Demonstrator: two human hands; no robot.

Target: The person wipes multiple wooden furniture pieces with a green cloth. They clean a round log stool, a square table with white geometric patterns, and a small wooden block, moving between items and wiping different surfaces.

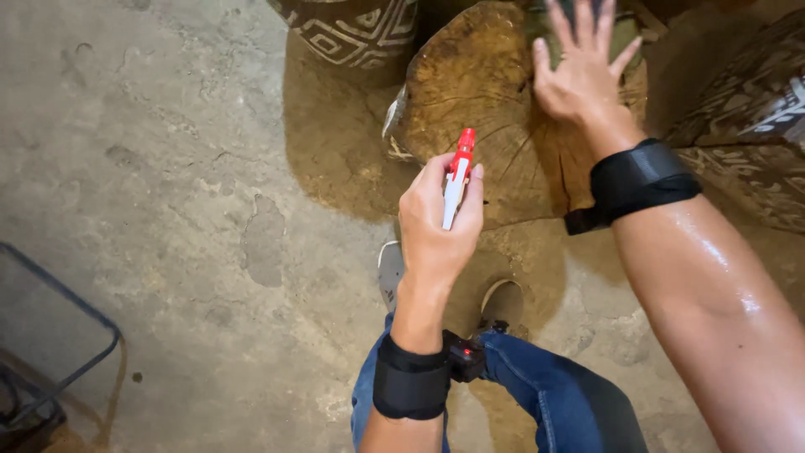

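The white marker with a red cap [457, 180] stands nearly upright in the left hand [438, 226], cap end up, pinched between the thumb and the curled fingers that wrap its lower part. Just beyond that hand, and a little to its right, lies the cut face of a big log [482, 92], brown, with rings and dark cracks running across it. The right hand [579, 71] rests flat on the far side of that face, fingers spread wide and holding nothing, well apart from the marker. Each wrist wears a black strap: the one on the left wrist [411, 377] carries a small black box with a red light, the one on the right wrist [637, 180] is a plain wide band. Below the left hand are blue jeans [553, 394] and the toe of a grey shoe [391, 273] on the concrete floor [168, 168]. Beyond the log stands a patterned pot [356, 29], and far to the left of the left hand a dark metal frame [71, 306] sits on the floor
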